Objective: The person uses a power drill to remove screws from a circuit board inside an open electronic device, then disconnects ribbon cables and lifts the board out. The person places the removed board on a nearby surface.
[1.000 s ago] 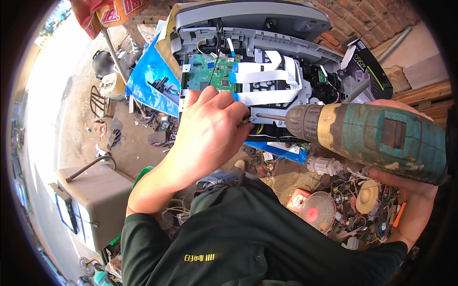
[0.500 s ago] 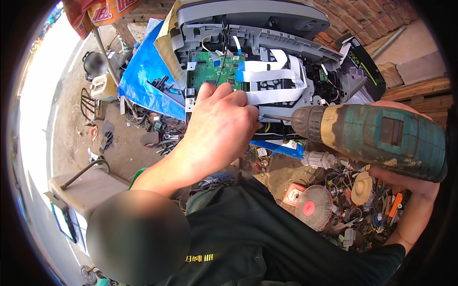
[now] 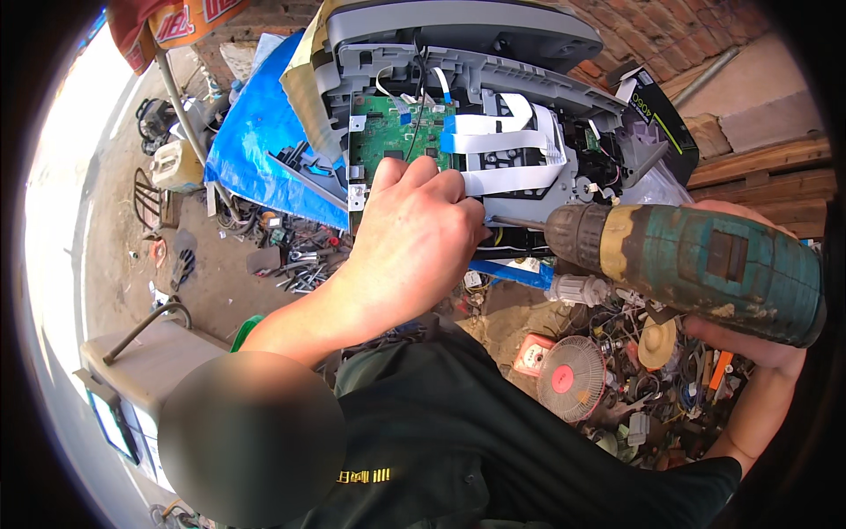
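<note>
An opened grey machine, seemingly a printer [image 3: 493,66], lies before me with its inside bare. Its green circuit board [image 3: 388,132] has white ribbon cables [image 3: 511,141] running off to the right. My left hand [image 3: 414,229] is closed over the machine's near edge, just below the board; its fingertips and whatever they grip are hidden. My right hand [image 3: 736,339] is wrapped round a worn green power drill [image 3: 705,264], which hides most of it. The drill points left, and its thin bit [image 3: 515,220] reaches toward my left fingertips. Where the tip ends I cannot tell.
A blue sheet [image 3: 264,150] spreads left of the machine. A dark box [image 3: 661,123] stands at its right, near a brick wall [image 3: 705,31]. Scrap parts, a fan grille [image 3: 571,379] and a straw hat [image 3: 656,342] lie on the ground below right.
The view has shifted slightly. My left hand keeps its closed grip at the machine's edge, and the drill stays at nearly the same place in my right hand.
</note>
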`<state>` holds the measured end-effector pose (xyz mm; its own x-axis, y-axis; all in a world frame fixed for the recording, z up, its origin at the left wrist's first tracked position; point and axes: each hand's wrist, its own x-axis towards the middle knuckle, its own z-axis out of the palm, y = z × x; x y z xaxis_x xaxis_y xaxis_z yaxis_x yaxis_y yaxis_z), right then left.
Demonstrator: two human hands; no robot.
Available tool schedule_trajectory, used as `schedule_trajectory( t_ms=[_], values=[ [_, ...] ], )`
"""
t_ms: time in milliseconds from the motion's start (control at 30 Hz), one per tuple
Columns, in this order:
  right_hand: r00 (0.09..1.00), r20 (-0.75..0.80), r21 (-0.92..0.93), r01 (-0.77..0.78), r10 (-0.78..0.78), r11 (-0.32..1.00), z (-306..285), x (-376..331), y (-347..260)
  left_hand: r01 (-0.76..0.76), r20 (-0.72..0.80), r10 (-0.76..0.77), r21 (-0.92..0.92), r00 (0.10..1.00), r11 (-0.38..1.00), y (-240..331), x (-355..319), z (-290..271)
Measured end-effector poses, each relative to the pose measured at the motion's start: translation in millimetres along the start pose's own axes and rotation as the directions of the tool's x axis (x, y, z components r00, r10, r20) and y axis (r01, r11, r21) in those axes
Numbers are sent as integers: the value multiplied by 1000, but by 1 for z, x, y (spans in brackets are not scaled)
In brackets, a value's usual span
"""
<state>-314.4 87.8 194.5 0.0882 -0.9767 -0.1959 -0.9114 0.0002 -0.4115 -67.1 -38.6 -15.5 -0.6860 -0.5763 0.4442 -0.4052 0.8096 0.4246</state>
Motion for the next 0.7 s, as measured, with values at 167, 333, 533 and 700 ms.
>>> schedule_trajectory(
  t_ms=[167, 333, 533, 700],
  values=[
    [995, -50, -95, 82, -87, 992, 7, -1, 2, 6, 5, -6, 17, 1000, 1000, -2, -2, 0],
    [997, -52, -4, -60, 60, 998, 6, -8, -15, -29, 9, 29, -7, 1000, 1000, -2, 1, 2],
    [999, 20, 72, -51, 50, 996, 1, 9, -31, -27, 8, 27, 34, 1000, 999, -5, -3, 4],
    [990, 90, 130, -121, 110, 984, -7, 29, -69, -76, -4, 76, -4, 997, 997, -5, 4, 7]
  ],
)
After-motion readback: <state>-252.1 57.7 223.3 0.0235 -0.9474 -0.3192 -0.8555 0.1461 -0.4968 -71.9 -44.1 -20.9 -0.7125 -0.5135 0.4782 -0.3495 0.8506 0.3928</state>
